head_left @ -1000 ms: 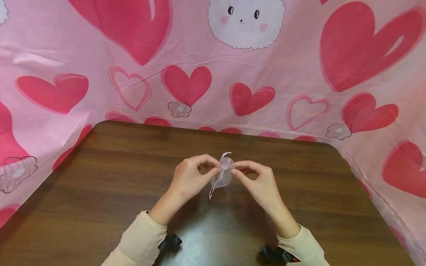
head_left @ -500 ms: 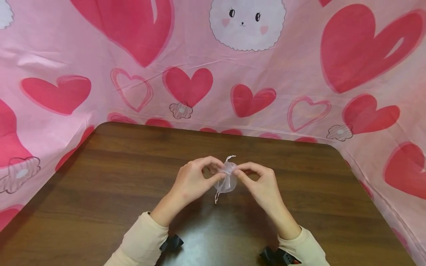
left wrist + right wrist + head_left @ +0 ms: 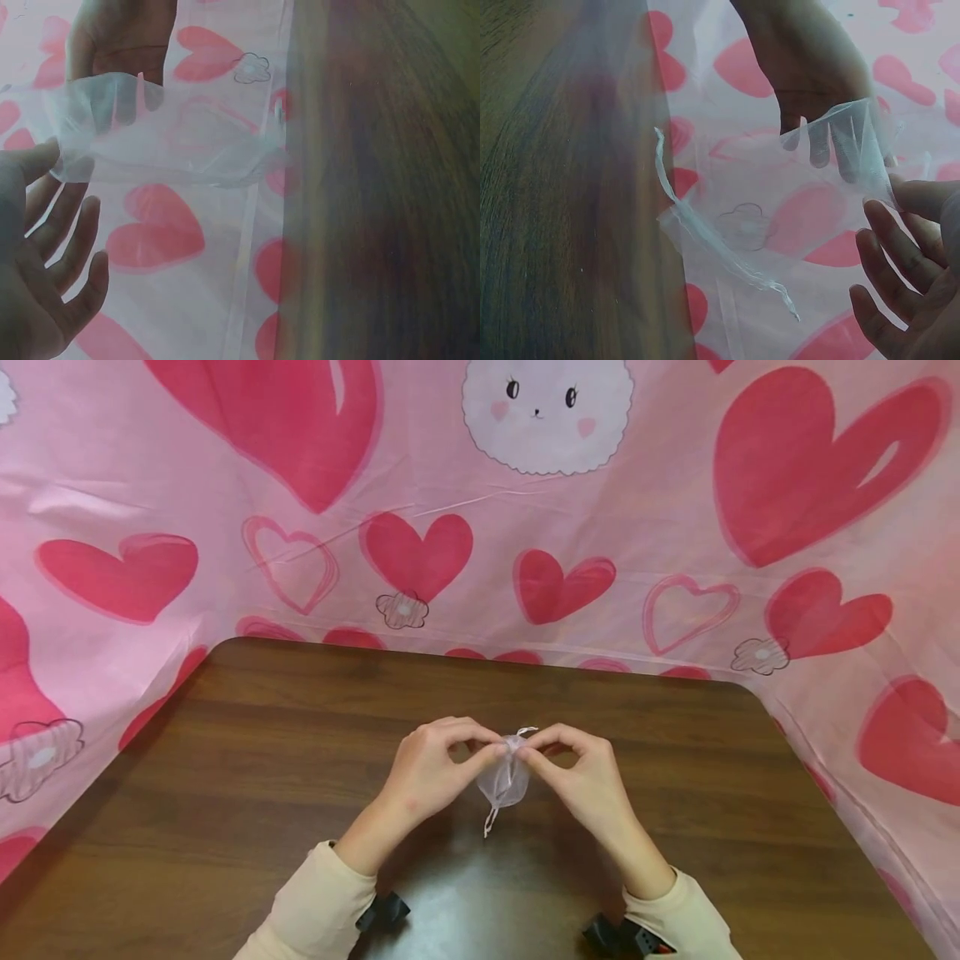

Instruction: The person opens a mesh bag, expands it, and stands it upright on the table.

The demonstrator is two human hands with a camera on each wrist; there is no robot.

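A small sheer white organza drawstring pouch [image 3: 504,787] is held up between both hands over the table. My left hand [image 3: 431,770] pinches one side of its upper edge between thumb and forefinger. On the other side my right hand [image 3: 588,774] pinches the same edge, its fingertips close to the left ones. In both wrist views the remaining fingers are spread loosely, and a hand shows through the thin mesh. One cord end [image 3: 490,823] dangles below the pouch and another sticks out above. The right wrist view shows the gathered drawstring band [image 3: 727,255] at the pouch's lower end.
A dark brown wood-grain table [image 3: 262,793] lies under the hands. Around its back and sides hangs a pink cloth [image 3: 450,468] printed with red hearts. Black devices [image 3: 384,910] are strapped at both wrists, by cream sleeves [image 3: 318,902].
The pouch has shifted slightly down and toward the person, and more of its body hangs below the fingers. The fingertips of both hands have come a little closer together.
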